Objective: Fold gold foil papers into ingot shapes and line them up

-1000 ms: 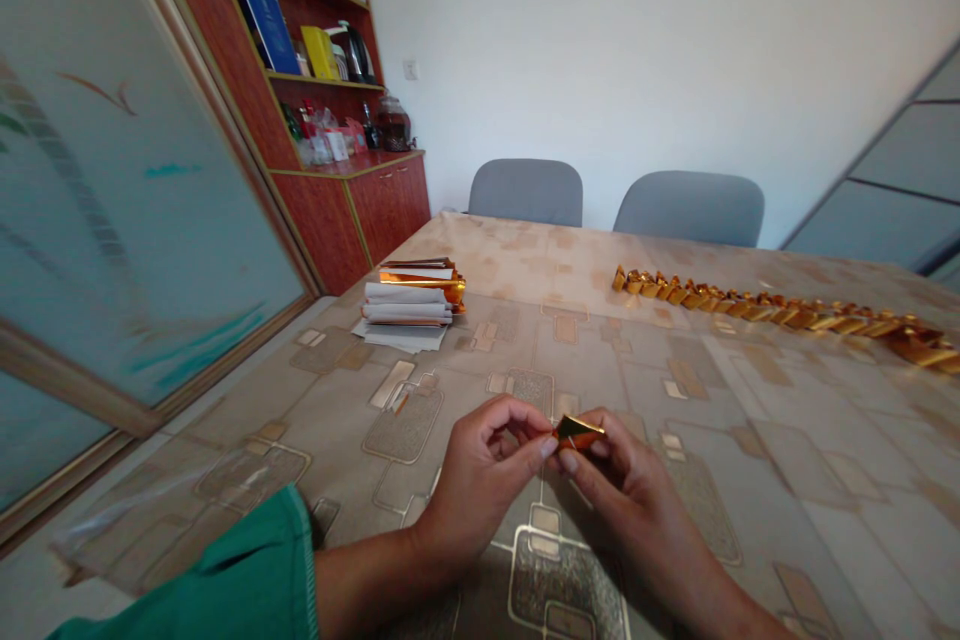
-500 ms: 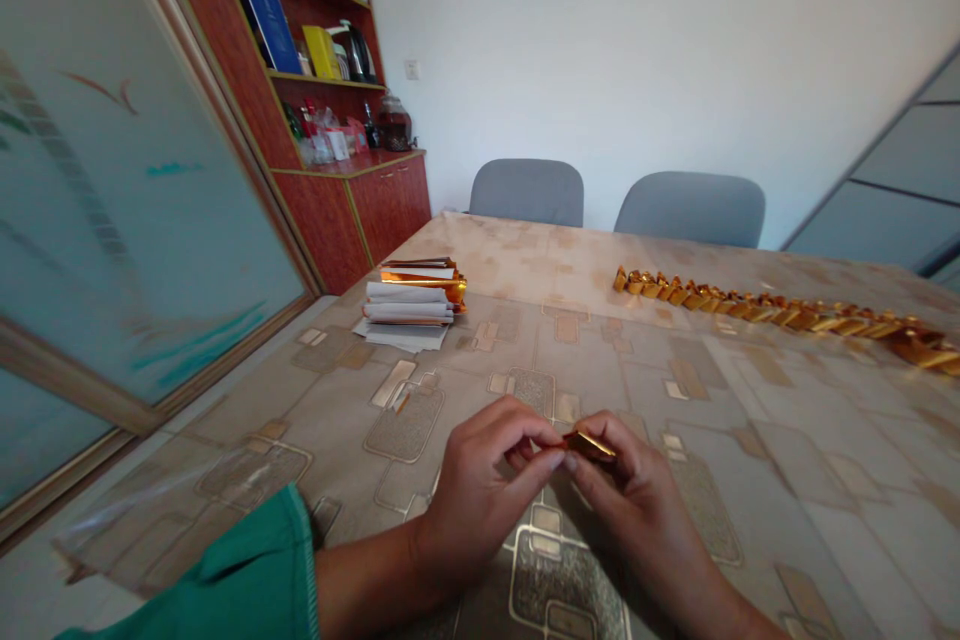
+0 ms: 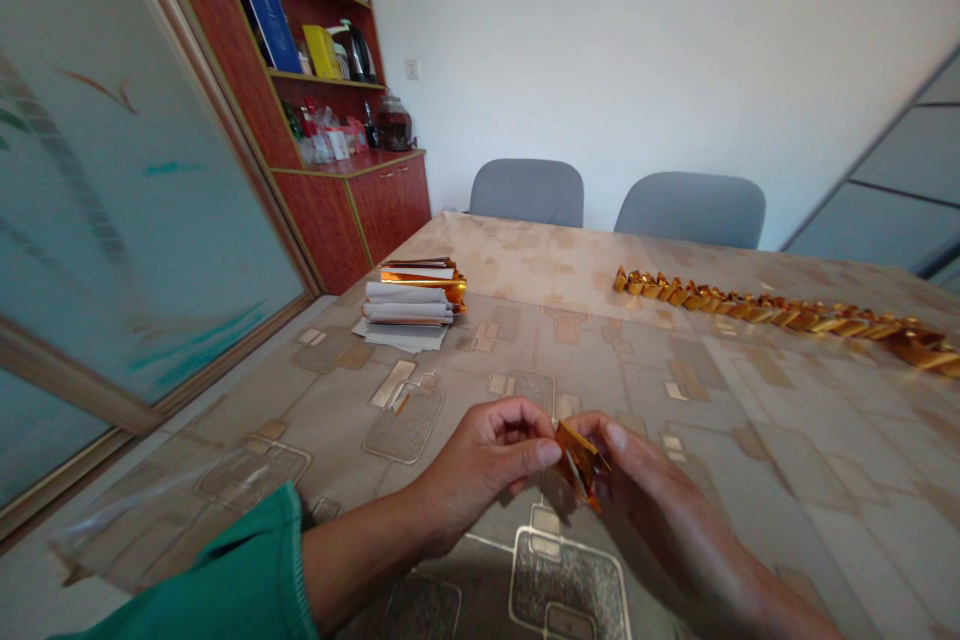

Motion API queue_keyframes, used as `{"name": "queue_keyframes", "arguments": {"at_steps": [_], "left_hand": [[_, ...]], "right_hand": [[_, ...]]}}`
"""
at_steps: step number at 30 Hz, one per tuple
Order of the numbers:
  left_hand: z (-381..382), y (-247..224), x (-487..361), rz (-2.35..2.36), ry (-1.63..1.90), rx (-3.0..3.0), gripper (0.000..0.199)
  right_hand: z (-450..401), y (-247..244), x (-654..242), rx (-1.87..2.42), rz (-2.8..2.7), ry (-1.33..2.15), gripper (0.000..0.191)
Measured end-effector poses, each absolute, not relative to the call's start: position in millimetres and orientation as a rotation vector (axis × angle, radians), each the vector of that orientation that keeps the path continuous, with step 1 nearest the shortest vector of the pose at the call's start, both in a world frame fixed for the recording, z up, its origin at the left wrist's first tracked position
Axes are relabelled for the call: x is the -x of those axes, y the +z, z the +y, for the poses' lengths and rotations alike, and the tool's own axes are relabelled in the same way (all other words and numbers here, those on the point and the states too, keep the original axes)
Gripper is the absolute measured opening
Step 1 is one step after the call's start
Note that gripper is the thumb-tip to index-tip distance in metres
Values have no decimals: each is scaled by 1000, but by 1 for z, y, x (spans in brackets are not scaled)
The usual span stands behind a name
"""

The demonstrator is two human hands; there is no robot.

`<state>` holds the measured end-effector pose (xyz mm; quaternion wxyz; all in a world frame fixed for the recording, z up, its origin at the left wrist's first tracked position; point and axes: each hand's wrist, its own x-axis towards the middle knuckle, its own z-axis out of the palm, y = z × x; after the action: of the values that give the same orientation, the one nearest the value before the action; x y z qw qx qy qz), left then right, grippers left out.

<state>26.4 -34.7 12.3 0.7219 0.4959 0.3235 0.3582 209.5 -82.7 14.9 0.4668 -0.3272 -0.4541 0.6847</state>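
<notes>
A small folded piece of gold foil sits between my hands, opened into a shiny V and tilted downward. My left hand curls, its thumb and fingertips at the foil's left side. My right hand holds the foil's right side, thumb on top, and its fingers are partly hidden beneath. Across the far right of the table runs a long chain of folded gold foil links. A stack of white paper and gold foil strips lies at the far left.
A patterned plastic-covered table fills the foreground, with a clear plastic sheet at its near left. My green sleeve shows at lower left. Beyond stand two grey chairs. A red-brown shelf cabinet and a frosted glass door stand left.
My hands have drawn slightly apart, with the right hand turning flatter. The foil piece has gone from a tight flat fold to a wider V, tilted downward.
</notes>
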Motion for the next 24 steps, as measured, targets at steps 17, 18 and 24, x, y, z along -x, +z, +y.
{"name": "queue_keyframes", "arguments": {"at_steps": [17,18,24], "left_hand": [[-37,17,-25,703,687,-931,40],[-38,16,-25,697,690,-926,40],[-39,13,-25,701,711,-959,39]], "right_hand": [[-80,10,-207,1030,-1029,1676,38],[-80,11,-207,1041,-1033,1674,39],[-81,17,-208,1041,-1056,1664,40]]}}
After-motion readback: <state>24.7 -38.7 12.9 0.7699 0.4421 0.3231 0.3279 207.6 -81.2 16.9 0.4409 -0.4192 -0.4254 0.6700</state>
